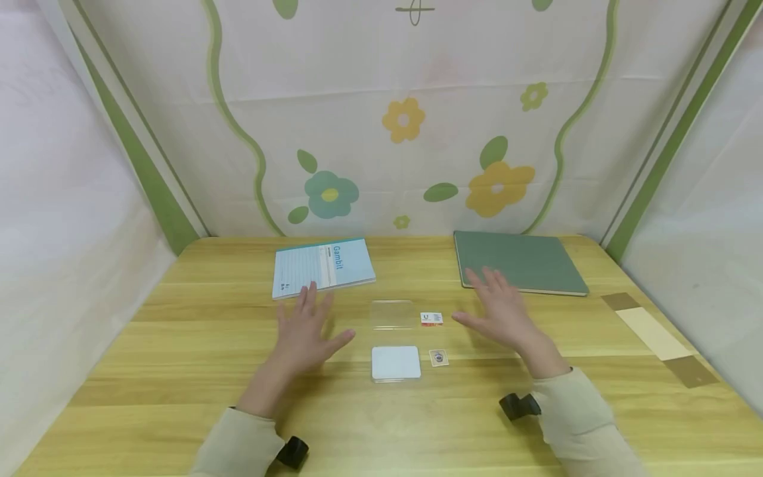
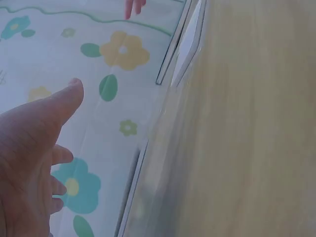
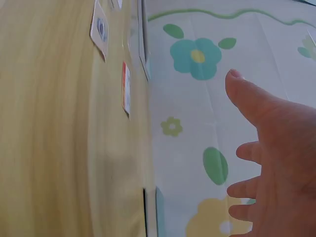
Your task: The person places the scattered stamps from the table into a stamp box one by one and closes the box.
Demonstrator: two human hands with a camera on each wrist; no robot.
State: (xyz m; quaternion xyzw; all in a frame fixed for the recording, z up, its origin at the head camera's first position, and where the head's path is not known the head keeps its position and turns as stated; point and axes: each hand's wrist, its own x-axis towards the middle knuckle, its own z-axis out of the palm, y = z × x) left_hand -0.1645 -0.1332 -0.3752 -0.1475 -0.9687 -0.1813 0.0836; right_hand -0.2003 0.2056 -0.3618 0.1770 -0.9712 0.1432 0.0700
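Note:
Both hands hover over the wooden table with fingers spread, holding nothing. The left hand (image 1: 303, 334) is nearest the light blue notebook (image 1: 324, 266); in the left wrist view its thumb and fingers (image 2: 61, 154) show apart. Near the green book (image 1: 518, 263) is the right hand (image 1: 501, 311), seen in the right wrist view with fingers (image 3: 247, 189) extended. Between the hands lie a white card in a clear case (image 1: 396, 363), a clear flat piece (image 1: 391, 315), a small white-and-red label (image 1: 432, 318) and a small square sticker (image 1: 438, 358).
A strip with brown ends (image 1: 656, 334) lies along the right side of the table (image 1: 381, 430). Floral fabric (image 1: 357, 86) hangs behind the table's back edge, and white fabric walls stand at the left and right. Each wrist carries a small black camera.

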